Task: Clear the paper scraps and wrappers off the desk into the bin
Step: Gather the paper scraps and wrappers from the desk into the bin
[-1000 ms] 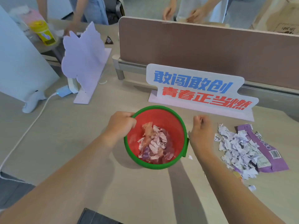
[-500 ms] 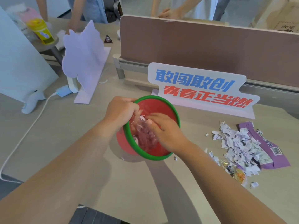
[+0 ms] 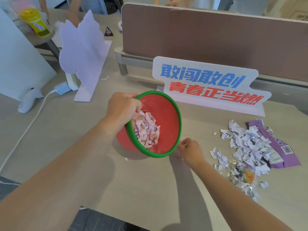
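A red bin (image 3: 166, 119) with a green rim is tilted toward the right, its mouth facing the scraps. My left hand (image 3: 122, 110) grips its left rim. Torn paper (image 3: 146, 130) lies piled inside against the low wall. My right hand (image 3: 190, 150) rests on the desk just below the bin's rim, fingers curled; whether it pinches a small scrap cannot be told. To the right lies a heap of white paper scraps (image 3: 245, 144), a purple wrapper (image 3: 276, 147) and a clear crinkled wrapper (image 3: 241, 175).
A white sign (image 3: 208, 84) with blue and red lettering stands behind the bin, before a brown desk divider (image 3: 216, 34). A pale purple cut-out stand (image 3: 83, 52) and a white cable (image 3: 25, 130) are at the left. One stray scrap (image 3: 126, 158) lies under the bin.
The bin has tipped further to the right under my left hand. My right hand has come out of the bin and dropped to the desk below the rim.
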`<state>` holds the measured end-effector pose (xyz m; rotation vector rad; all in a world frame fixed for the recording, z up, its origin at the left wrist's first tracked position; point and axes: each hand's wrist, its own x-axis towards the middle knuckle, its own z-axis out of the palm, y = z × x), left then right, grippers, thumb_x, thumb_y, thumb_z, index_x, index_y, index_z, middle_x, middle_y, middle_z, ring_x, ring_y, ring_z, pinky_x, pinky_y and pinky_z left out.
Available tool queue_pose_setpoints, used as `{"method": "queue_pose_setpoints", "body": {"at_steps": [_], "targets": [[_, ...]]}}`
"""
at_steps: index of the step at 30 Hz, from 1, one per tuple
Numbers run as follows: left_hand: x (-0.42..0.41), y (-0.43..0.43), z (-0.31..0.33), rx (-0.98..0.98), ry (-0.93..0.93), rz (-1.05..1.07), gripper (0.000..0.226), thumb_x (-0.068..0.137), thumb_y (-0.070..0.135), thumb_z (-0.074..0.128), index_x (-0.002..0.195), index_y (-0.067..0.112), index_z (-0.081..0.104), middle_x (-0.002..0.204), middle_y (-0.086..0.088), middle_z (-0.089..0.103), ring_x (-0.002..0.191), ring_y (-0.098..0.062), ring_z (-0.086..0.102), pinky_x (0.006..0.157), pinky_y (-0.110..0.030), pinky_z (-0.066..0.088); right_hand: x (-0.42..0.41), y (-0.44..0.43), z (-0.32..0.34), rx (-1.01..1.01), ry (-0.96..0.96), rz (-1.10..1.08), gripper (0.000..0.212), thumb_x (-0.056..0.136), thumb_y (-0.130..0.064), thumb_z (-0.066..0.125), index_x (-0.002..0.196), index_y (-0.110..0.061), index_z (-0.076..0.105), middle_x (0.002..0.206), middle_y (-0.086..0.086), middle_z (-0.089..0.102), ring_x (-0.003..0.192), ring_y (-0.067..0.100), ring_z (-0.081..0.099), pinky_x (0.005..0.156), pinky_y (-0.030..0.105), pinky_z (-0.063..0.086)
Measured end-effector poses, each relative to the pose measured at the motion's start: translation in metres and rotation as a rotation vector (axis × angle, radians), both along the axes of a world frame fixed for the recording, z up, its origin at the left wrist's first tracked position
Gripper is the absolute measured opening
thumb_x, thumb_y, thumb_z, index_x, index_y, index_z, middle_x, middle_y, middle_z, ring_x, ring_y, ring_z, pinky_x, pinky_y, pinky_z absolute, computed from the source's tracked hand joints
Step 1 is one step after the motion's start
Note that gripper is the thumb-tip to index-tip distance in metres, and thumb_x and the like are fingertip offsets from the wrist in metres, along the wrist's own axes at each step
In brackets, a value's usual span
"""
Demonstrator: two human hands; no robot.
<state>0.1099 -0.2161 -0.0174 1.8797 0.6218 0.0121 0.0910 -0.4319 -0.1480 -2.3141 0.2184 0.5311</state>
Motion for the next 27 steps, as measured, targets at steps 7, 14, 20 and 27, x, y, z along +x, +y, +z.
{"method": "queue_pose_setpoints", "body": {"at_steps": [7,14,20,27], "targets": [[-0.006,0.021,0.005,0.014,-0.001,0.002,0.035,0.056,-0.003,0.059,0.074,0.015,0.083,0.055,-0.001,0.067,0.049,-0.018,0.053,0.041,-0.015,0.042,-0.024,-0.006,-0.044,-0.152,-0.134,0.197,0.011,0.080,-0.002,0.051,0.074,-0.004,0.061,0.072,-0.002,0.042,0.072,0.023,0.047,0.050,0.020,0.025],[-0.018,0.051,0.016,0.026,-0.006,-0.006,0.039,0.061,-0.007,0.059,0.069,0.026,0.077,0.049,0.000,0.064,0.045,-0.015,0.046,0.045,-0.018,0.042,0.002,0.029,0.037,0.121,-0.280,-0.221,0.015,0.086,-0.018,0.060,0.072,-0.012,0.058,0.065,0.000,0.055,0.063,0.022,0.052,0.050,0.024,0.034],[-0.035,0.077,0.021,0.044,0.019,-0.026,0.047,0.065,-0.007,0.062,0.100,0.017,0.080,0.061,-0.008,0.071,0.043,-0.004,0.056,0.043,-0.012,0.045,0.007,0.126,0.135,0.359,-0.439,0.180,0.009,0.079,-0.020,0.069,0.070,-0.021,0.068,0.059,-0.014,0.057,0.057,0.002,0.050,0.060,0.019,0.040],[-0.059,0.114,0.021,0.077,0.044,-0.019,0.057,0.057,-0.003,0.061,0.106,0.018,0.082,0.050,-0.004,0.058,0.037,-0.016,0.041,0.034,-0.013,0.035,-0.014,0.150,0.115,0.239,-0.544,0.045,0.032,0.087,-0.034,0.056,0.075,-0.005,0.066,0.077,0.011,0.067,0.075,0.022,0.058,0.069,0.035,0.042]]}}
